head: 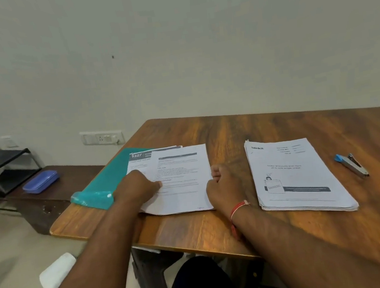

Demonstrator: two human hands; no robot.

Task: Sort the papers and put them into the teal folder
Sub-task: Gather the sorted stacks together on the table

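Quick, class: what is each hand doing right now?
Left hand: open, pressing on the papers on the teal folder.
Right hand: closed, pinching the top sheet at its right edge.

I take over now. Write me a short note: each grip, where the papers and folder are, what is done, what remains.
Left grip rests on the small pile lying over the teal folder; right grip is curled at that pile's right edge, hold unclear.
Big stack waits to the right, apart.
Done: a few sheets seemingly sorted onto the folder.
Left: the big stack, then all sheets inside the folder.
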